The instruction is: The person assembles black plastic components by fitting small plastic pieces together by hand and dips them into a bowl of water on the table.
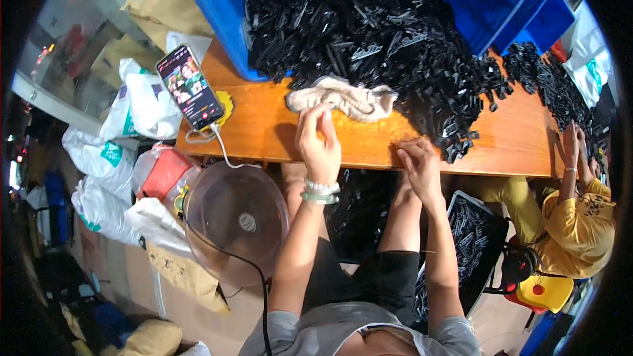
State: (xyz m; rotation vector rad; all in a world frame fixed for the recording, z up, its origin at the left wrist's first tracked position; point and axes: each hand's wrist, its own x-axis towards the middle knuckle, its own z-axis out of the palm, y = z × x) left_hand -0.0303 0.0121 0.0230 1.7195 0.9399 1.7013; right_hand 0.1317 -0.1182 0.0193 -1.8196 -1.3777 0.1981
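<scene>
My left hand (319, 145) is raised over the orange-brown wooden table (264, 132), its fingertips brought together in a pinch beside a crumpled off-white knitted cloth (349, 99). Anything inside that pinch is too small to make out. At the table's near edge, my right hand (421, 163) has its fingers curled and pressed together; what they hold, if anything, cannot be seen. Just beyond it lies a large heap of small black plastic pieces (422, 79), spilling from a tipped blue bin (221, 20).
A lit phone (191, 89) on a charging cable stands at the table's left. A clear round tub (231, 250) is below it, near several white bags (109, 151). Right of my legs is a black tray of dark parts (471, 224). A person in yellow (580, 231) works at far right.
</scene>
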